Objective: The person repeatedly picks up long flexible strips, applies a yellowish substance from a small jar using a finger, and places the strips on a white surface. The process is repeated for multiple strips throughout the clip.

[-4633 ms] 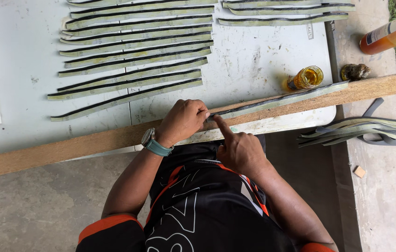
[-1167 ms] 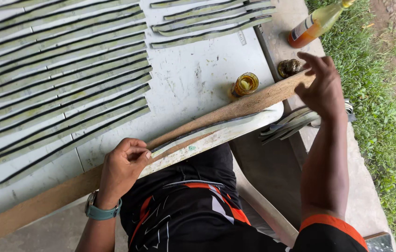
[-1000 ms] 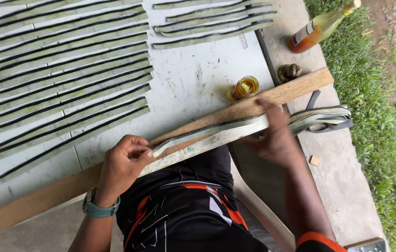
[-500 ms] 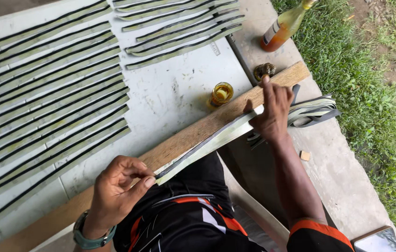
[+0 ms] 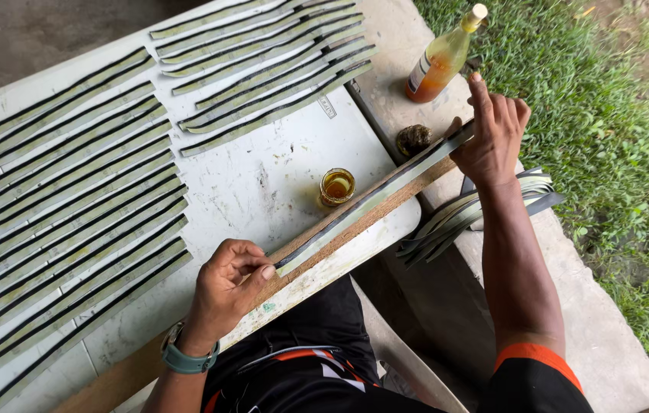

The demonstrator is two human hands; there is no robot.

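A long pale-green strip with a dark edge [image 5: 370, 203] lies stretched along a wooden plank [image 5: 324, 256] that rests across the white table's near edge. My left hand [image 5: 226, 287] pinches the strip's near end against the plank. My right hand [image 5: 492, 141] grips the strip's far end at the plank's far tip, arm fully extended. A small glass jar of amber liquid [image 5: 337, 186] stands just beyond the plank's middle.
Many similar strips [image 5: 72, 206] lie in rows over the white table [image 5: 278, 168], with a second group [image 5: 271, 73] at the back. A loose bundle of strips [image 5: 470, 218] hangs off a concrete ledge. A bottle of orange liquid [image 5: 440, 57] and a dark lump [image 5: 414, 139] sit there; grass lies right.
My right hand travelled along the strip from near the left hand out to its far end. The view has swung left, bringing more laid-out strips into sight.
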